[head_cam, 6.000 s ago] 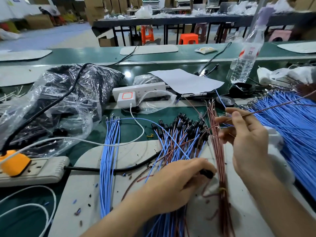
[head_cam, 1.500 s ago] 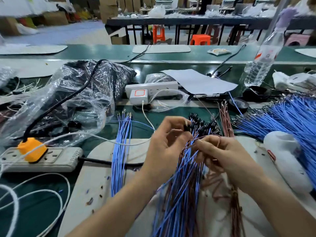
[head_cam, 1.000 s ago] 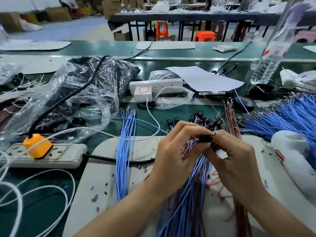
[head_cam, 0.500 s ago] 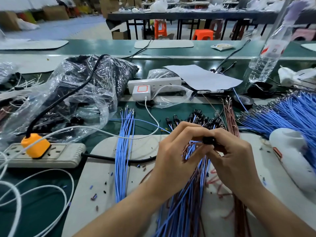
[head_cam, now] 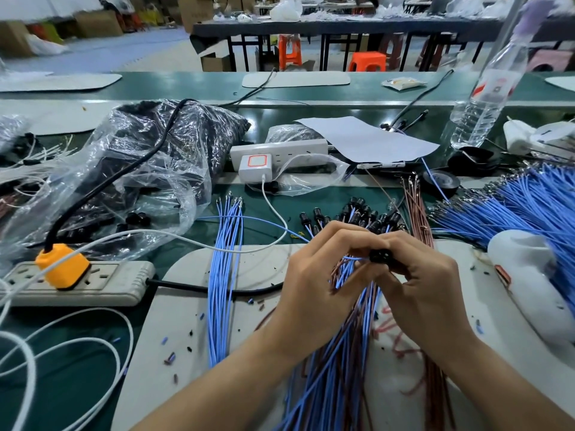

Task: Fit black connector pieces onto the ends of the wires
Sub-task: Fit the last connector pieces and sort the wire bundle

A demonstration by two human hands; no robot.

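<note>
In the head view, the only one given, a black connector piece (head_cam: 380, 256) is seen held up above the white mat (head_cam: 193, 321), just in front of the finished wires (head_cam: 367, 213), whose black-capped ends lie fanned out beyond the hands. It is pinched between the curled fingertips of the right hand (head_cam: 426, 290). The left hand (head_cam: 314, 284), its fingers likewise curled in, pinches a blue wire (head_cam: 357, 258) whose end runs straight into the left side of the piece. The two hands meet at the fingertips. The step in hand is judged to be the insertion itself, with the wire's end being fed into the connector. Whether it is fully seated cannot be told, since the joint is largely hidden by the fingers. For the next move, a firm push along the wire's own line would be called for until the end locks, with the wire gripped close to its tip so that it is not buckled. The finished lead could then be laid with the capped ones. A further wire can be drawn from the loose blue wires (head_cam: 222, 275) at the left or the brown wires (head_cam: 418, 213) beyond the right hand. A fresh piece can be taken from the plastic bag (head_cam: 140, 169), where dark parts are seen.
</note>
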